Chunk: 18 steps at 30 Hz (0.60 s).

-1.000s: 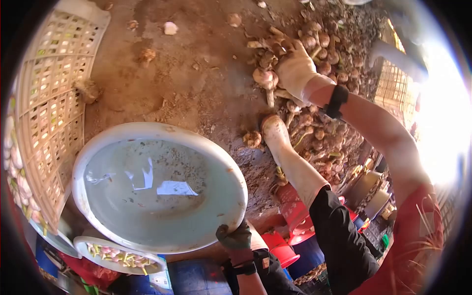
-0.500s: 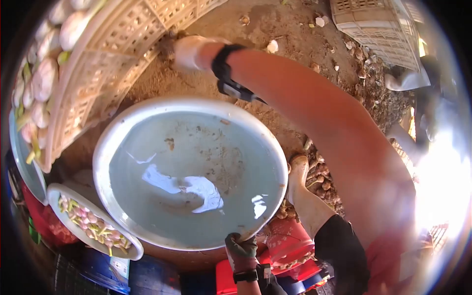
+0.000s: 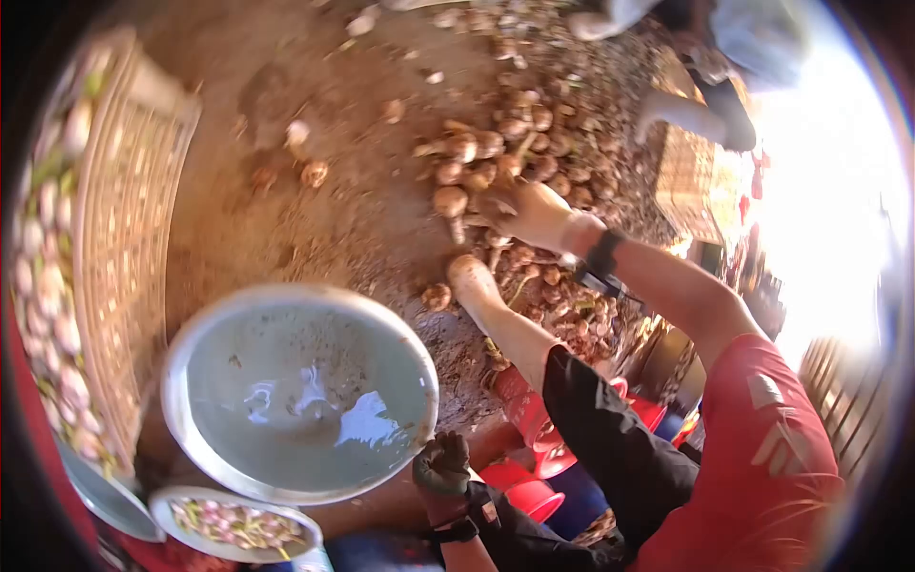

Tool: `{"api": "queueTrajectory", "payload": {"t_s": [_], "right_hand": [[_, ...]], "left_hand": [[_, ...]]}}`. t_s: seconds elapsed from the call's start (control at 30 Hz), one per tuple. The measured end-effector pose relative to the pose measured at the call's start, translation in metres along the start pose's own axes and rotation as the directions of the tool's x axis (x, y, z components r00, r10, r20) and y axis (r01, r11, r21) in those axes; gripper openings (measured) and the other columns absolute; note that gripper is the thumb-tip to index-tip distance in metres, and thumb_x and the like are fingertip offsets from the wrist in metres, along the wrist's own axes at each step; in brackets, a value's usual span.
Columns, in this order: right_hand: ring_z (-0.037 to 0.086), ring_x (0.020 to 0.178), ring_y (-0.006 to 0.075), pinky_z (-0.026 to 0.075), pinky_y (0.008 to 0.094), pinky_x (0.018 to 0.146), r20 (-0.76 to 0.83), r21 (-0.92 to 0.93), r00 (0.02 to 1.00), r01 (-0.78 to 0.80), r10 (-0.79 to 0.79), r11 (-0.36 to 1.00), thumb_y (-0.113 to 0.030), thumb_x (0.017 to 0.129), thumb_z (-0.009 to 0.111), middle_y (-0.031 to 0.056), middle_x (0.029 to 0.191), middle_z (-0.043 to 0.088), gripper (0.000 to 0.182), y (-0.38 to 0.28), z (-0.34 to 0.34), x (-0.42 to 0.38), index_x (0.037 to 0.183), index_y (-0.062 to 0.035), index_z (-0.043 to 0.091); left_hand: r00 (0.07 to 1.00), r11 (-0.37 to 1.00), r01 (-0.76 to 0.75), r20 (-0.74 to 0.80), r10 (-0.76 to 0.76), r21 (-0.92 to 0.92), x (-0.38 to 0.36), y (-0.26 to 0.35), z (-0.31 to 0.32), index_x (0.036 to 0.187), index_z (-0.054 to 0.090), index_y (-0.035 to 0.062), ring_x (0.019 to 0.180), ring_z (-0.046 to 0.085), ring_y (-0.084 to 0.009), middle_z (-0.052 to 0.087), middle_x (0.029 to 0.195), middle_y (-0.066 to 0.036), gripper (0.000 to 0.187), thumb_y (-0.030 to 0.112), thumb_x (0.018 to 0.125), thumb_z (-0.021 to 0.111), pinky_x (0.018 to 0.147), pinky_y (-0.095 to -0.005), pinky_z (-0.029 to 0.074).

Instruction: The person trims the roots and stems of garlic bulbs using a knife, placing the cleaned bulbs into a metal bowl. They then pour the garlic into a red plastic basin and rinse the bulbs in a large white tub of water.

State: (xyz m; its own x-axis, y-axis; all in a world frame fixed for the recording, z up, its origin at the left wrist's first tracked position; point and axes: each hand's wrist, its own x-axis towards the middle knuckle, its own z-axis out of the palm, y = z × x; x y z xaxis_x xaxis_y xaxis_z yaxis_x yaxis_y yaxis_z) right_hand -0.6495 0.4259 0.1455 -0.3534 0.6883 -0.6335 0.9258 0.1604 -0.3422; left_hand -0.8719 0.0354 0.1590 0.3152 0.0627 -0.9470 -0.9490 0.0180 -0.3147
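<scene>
At pile (image 3: 545, 170), right hand (image 3: 534, 212) perhaps half-curled, hold unclear; nearby bulb (image 3: 450, 201), stem toward foot (image 3: 473, 278); left hand (image 3: 443, 464) closed on basin (image 3: 175, 391).

The round white-rimmed basin (image 3: 175, 391) was smooth and glossy; the tan latticed crate (image 3: 126, 238) appeared matt plastic; the brown ground (image 3: 238, 219) was rough.

blown-out glare at right, black curved edges, fisheye distortion, motion blur, bright reflections

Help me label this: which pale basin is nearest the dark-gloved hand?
The large basin of water, its rim at the left hand; the other basins lie farther off.
</scene>
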Motion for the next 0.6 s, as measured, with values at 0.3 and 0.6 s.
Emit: {"api": "queueTrajectory", "payload": {"t_s": [0.3,0.6], "right_hand": [[0.062,0.073,0.0402,0.050,0.0469,0.066,0.016,0.115,0.814,-0.579,0.581,0.807,-0.027,0.079,0.056,0.0227,0.075,0.063,0.037,0.075,0.031,-0.309,0.111,-0.0074,0.059],[0.062,0.092,0.0387,0.049,0.0448,0.081,0.274,0.362,0.793,-0.610,0.545,0.705,-0.022,0.076,0.058,0.0215,0.095,0.065,0.035,0.086,0.010,-0.447,0.106,-0.0049,0.062]], "left_hand": [[0.966,0.805,-0.245,0.065,0.251,0.540,-0.099,0.036,0.068,0.113,0.053,0.0125,0.080,0.063,-0.0284,0.063,0.089,-0.011,0.029,0.006,0.085,0.058,0.076,-0.0442,0.055],[0.859,0.465,-0.304,0.028,0.511,0.832,-0.230,-0.009,0.107,0.103,0.055,0.0115,0.076,0.060,-0.0236,0.061,0.087,-0.007,0.024,0.013,0.081,0.062,0.073,-0.0415,0.052]]}}
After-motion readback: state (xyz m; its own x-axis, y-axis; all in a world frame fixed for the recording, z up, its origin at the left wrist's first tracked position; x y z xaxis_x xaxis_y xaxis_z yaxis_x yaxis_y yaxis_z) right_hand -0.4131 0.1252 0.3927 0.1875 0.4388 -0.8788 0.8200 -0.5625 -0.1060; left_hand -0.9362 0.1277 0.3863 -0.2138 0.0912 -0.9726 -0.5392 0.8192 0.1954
